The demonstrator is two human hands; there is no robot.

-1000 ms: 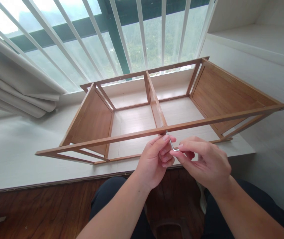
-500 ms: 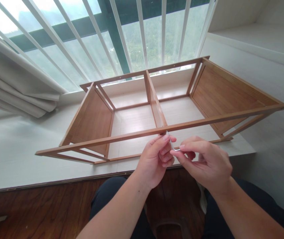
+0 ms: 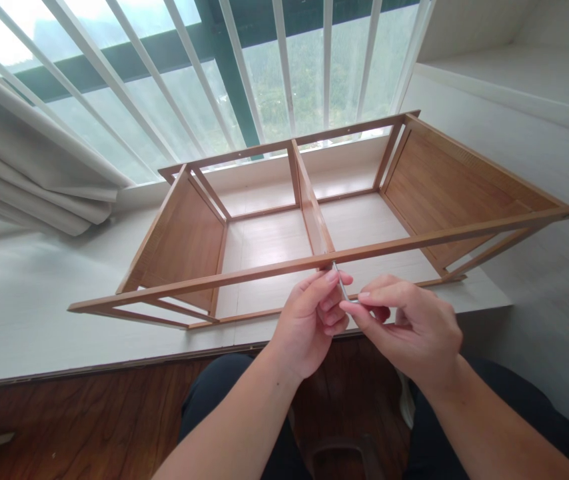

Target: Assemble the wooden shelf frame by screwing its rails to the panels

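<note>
A thin, silvery Allen key [image 3: 343, 287] runs from the front rail of a brown wooden shelf frame [image 3: 259, 272] down to my fingers. My left hand [image 3: 312, 320] is closed around the key's long arm near the rail, thumb and fingertips on it. With thumb and index finger, my right hand [image 3: 409, 323] pinches the bent short end. The key's upper tip meets the rail just below the middle divider [image 3: 313, 207]; what it sits in is hidden. The frame lies with slatted side panels at left and right.
Under the frame is a white ledge [image 3: 39, 313] below a barred window [image 3: 284, 80]. A grey curtain [image 3: 29, 153] hangs at left, and a white wall [image 3: 554, 267] stands close on the right. Below the ledge are a dark wood floor [image 3: 99, 420] and my knees.
Almost nothing differs. My right hand has shifted very slightly left with the key's short end; my left hand stays in place.
</note>
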